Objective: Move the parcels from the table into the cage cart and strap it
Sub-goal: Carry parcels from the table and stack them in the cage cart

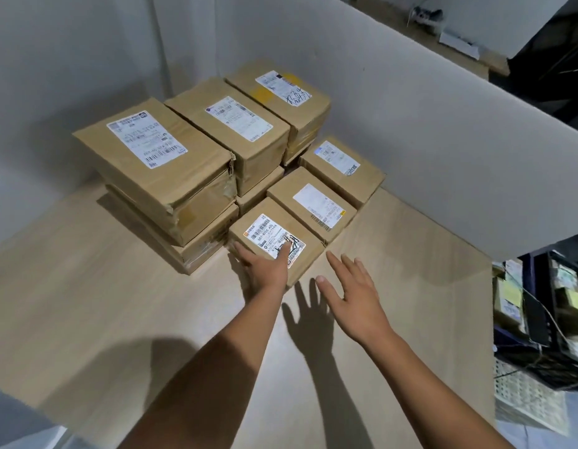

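Two hands are brought to the front parcel (274, 234), the nearest of the brown parcels (229, 124) stacked on the worktop (119, 303). The left hand (265, 270) is laid on the near top edge of the front parcel, thumb across its label and fingers spread toward its left side; no closed grip is seen. The right hand (355, 293) is held released, fingers straight and spread, just right of the front parcel and apart from it, above the worktop. Both forearms are extended forward, palms turned down.

For a sound lift, it is judged that the right hand should be set against the right side of the front parcel, opposite the left, so that the parcel is clamped between both hands. The parcel should be drawn toward the near side before it is raised, since a second small parcel (313, 202) is touching it behind and a taller stack (171, 176) stands just to its left. A level carry is advised. The cage cart cannot be identified with certainty
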Tool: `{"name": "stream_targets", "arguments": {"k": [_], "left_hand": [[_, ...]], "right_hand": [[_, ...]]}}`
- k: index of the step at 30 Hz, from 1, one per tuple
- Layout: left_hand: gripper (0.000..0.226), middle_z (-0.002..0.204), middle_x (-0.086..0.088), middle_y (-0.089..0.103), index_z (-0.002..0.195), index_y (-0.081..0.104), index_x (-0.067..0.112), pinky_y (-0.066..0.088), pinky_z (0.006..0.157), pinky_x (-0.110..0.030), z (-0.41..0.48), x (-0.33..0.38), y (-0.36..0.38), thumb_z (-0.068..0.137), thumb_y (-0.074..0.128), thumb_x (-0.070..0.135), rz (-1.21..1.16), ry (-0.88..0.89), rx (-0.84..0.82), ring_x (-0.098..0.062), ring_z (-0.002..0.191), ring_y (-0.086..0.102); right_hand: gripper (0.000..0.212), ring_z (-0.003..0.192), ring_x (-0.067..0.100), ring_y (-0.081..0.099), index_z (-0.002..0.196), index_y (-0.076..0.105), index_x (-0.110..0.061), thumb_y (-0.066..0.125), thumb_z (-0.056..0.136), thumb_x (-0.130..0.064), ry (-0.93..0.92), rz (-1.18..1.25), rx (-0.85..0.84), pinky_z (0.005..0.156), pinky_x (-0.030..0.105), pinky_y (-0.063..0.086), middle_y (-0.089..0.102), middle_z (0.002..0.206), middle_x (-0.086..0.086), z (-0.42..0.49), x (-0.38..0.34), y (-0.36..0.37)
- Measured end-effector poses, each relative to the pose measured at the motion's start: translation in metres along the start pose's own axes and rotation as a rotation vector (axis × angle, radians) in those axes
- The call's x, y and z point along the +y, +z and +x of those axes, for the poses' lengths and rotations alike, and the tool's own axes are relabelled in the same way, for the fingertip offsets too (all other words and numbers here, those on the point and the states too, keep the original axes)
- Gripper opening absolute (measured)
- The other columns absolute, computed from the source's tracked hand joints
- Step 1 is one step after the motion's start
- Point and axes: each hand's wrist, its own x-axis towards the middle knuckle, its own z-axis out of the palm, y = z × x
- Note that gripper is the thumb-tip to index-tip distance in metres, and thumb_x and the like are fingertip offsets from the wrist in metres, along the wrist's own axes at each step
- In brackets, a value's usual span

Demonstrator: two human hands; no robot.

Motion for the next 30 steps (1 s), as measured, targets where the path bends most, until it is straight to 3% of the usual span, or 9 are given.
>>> {"name": "stream_targets", "arguments": {"k": [6,9,12,14,17,20,22,27,30], "left_hand": [[0.118,0.163,0.003,0.028,0.156,-0.006,0.058,0.052,0.100,-0.061,-0.005,-0.032,-0.015,0.082,0.086,0.049,-0.075,0.055,-0.127,-0.038,0.141,0.046],[0.111,0.156,0.003,0.042,0.154,0.006,0.063,0.056,0.100,-0.055,-0.018,-0.053,-0.032,0.081,0.087,0.044,-0.097,0.065,-0.266,-0.028,0.135,0.054],[0.098,0.141,0.013,0.059,0.138,0.025,0.076,0.059,0.098,-0.053,-0.038,-0.084,-0.049,0.069,0.092,0.058,-0.135,0.015,-0.416,-0.019,0.123,0.064],[0.106,0.136,0.014,0.063,0.135,0.031,0.075,0.060,0.097,-0.052,-0.052,-0.108,-0.059,0.050,0.094,0.071,-0.148,-0.018,-0.456,-0.020,0.121,0.067],[0.107,0.133,0.013,0.069,0.139,0.036,0.066,0.059,0.100,-0.049,-0.080,-0.141,-0.069,0.052,0.099,0.062,-0.165,-0.027,-0.520,-0.022,0.120,0.070],[0.106,0.132,0.011,0.071,0.150,0.035,0.045,0.061,0.095,-0.038,-0.122,-0.167,-0.079,0.065,0.099,0.047,-0.204,-0.019,-0.492,-0.018,0.120,0.071],[0.103,0.128,0.013,0.073,0.149,0.035,0.043,0.062,0.087,-0.031,-0.153,-0.179,-0.084,0.068,0.098,0.042,-0.209,-0.030,-0.433,-0.014,0.116,0.072],[0.091,0.132,0.005,0.070,0.154,0.027,0.035,0.060,0.083,-0.024,-0.223,-0.213,-0.088,0.086,0.087,0.023,-0.294,-0.049,-0.314,-0.012,0.112,0.073],[0.084,0.126,0.003,0.074,0.154,0.032,0.028,0.061,0.081,-0.026,-0.263,-0.235,-0.092,0.089,0.083,0.015,-0.401,-0.049,-0.208,-0.015,0.110,0.074]], "right_hand": [[0.069,0.160,0.018,-0.001,0.161,0.022,-0.047,0.033,0.098,-0.074,0.039,-0.024,-0.003,0.129,0.053,0.007,0.015,0.173,-0.006,0.014,0.017,0.000],[0.072,0.161,0.020,0.001,0.161,0.022,-0.047,0.035,0.097,-0.076,0.077,0.002,-0.026,0.128,0.056,0.010,0.015,0.173,-0.006,0.008,0.030,0.008],[0.076,0.160,0.022,0.007,0.162,0.020,-0.045,0.035,0.095,-0.078,0.107,0.034,-0.095,0.127,0.058,0.012,0.016,0.173,-0.004,-0.011,0.044,0.021],[0.079,0.160,0.020,0.012,0.163,0.017,-0.043,0.037,0.096,-0.078,0.114,0.059,-0.172,0.126,0.060,0.012,0.018,0.173,-0.004,-0.028,0.054,0.034],[0.067,0.152,0.015,0.033,0.157,0.023,-0.054,0.046,0.096,-0.071,0.052,0.179,-0.282,0.122,0.061,0.024,0.038,0.164,-0.013,-0.061,0.069,0.050],[0.046,0.123,-0.003,0.061,0.138,0.036,-0.068,0.057,0.099,-0.054,-0.064,0.491,-0.379,0.106,0.036,0.052,0.063,0.134,-0.030,-0.100,0.084,0.064],[0.050,0.117,-0.006,0.064,0.131,0.033,-0.076,0.061,0.098,-0.052,-0.099,0.582,-0.431,0.094,0.015,0.053,0.064,0.129,-0.033,-0.124,0.091,0.069],[0.055,0.112,-0.014,0.062,0.118,0.029,-0.090,0.065,0.093,-0.057,-0.146,0.641,-0.522,0.082,0.002,0.047,0.061,0.121,-0.044,-0.170,0.111,0.074],[0.055,0.109,-0.014,0.063,0.118,0.031,-0.090,0.067,0.091,-0.058,-0.199,0.622,-0.562,0.080,0.004,0.048,0.062,0.117,-0.045,-0.192,0.113,0.073]]}}
